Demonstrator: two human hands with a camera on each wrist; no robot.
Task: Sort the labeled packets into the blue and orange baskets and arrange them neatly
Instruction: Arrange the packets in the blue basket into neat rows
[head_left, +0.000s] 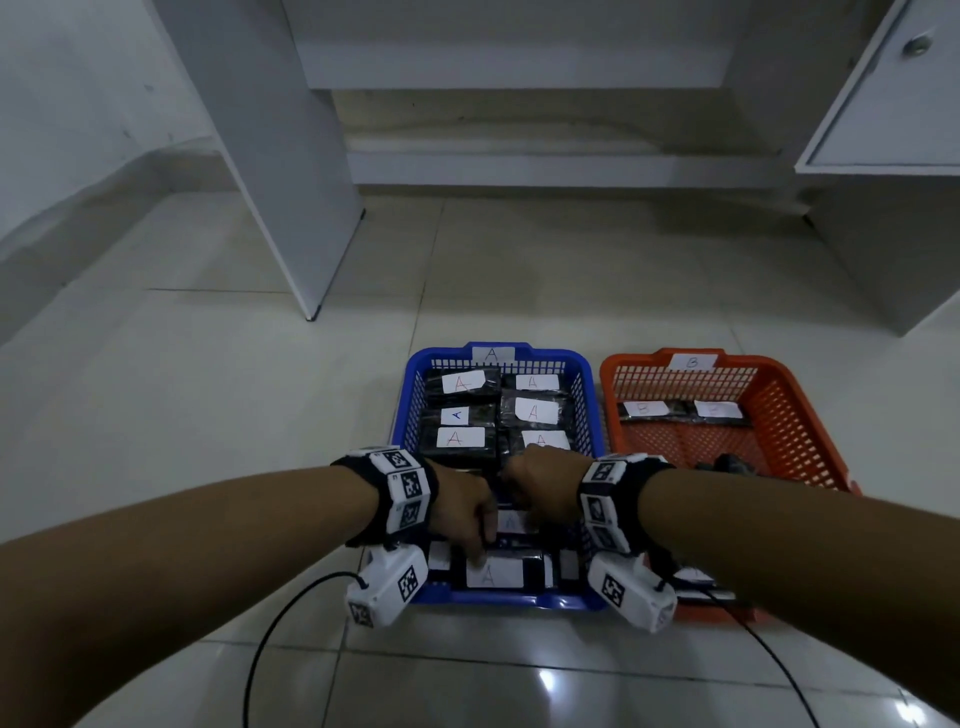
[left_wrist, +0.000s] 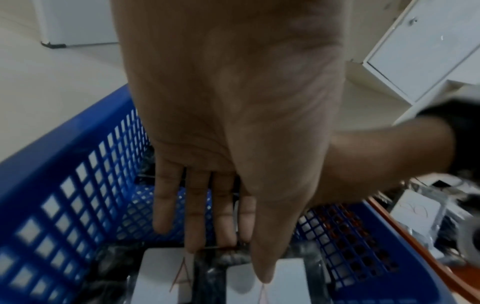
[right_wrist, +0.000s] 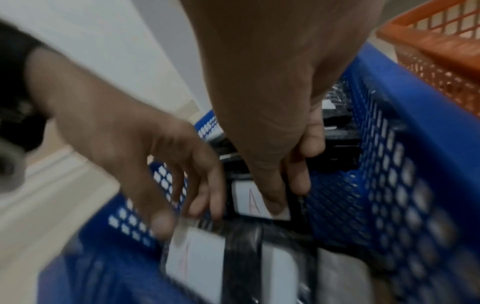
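The blue basket (head_left: 402, 415) (left_wrist: 64, 195) (right_wrist: 402, 102), tagged A, holds several black packets with white A labels. Both hands are inside its near end. My right hand (head_left: 535, 499) (right_wrist: 288, 197) pinches an upright A packet (head_left: 511, 522) (right_wrist: 246, 199), thumb on the label and fingers behind it. My left hand (head_left: 480, 551) (left_wrist: 228, 253) (right_wrist: 182, 214) has straight fingers whose tips touch the front A packet (head_left: 491, 574) (left_wrist: 166, 271) (right_wrist: 192, 259). The orange basket (head_left: 779, 405) (right_wrist: 441, 37), tagged B, has two B packets (head_left: 644, 409) along its far wall.
Another B packet (left_wrist: 413, 209) lies at the orange basket's near end, partly hidden by my right wrist. A white cabinet panel (head_left: 291, 208) stands at the back left and a cabinet (head_left: 883, 130) at the right. A black cable (head_left: 270, 623) loops over the tiled floor.
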